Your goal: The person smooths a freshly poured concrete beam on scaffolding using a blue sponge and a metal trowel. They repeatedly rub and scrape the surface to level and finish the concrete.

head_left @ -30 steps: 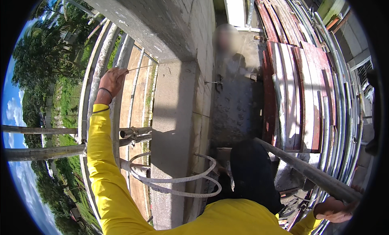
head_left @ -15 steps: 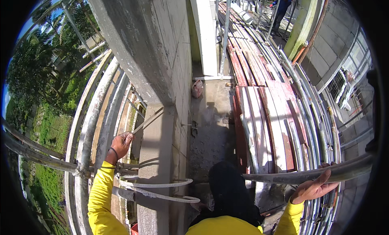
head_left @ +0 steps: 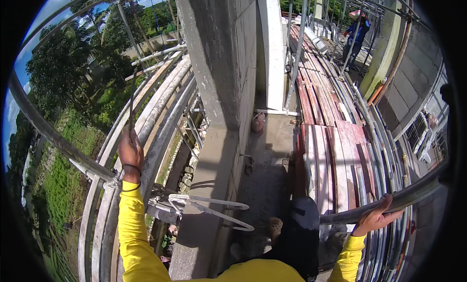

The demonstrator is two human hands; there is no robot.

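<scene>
My left hand [head_left: 131, 153] is closed around the lower end of a thin, dark, straight rod [head_left: 132, 103] that points up and away. The hand is raised over the scaffold pipes [head_left: 158, 111] at the left, above the outer side of the wall. My right hand [head_left: 377, 218] lies against a thick grey pipe [head_left: 413, 197] at the lower right, thumb up and fingers stretched along it, not wrapped round. Between my arms, a pale bent metal loop [head_left: 214, 203] juts across the concrete ledge [head_left: 214, 150] from a scaffold joint.
A concrete column [head_left: 214, 53] rises from the ledge. Stacked reddish planks [head_left: 331, 165] and long pipes [head_left: 384, 160] fill the right side. A small pink bag [head_left: 258, 122] lies on the walkway floor [head_left: 272, 155]. Another person [head_left: 357, 38] stands at the far right. Greenery drops away at left.
My left hand has risen and moved outward from the ledge, turning the rod from slanting over the ledge to nearly upright. My right hand stays against the pipe. The view has swung left.
</scene>
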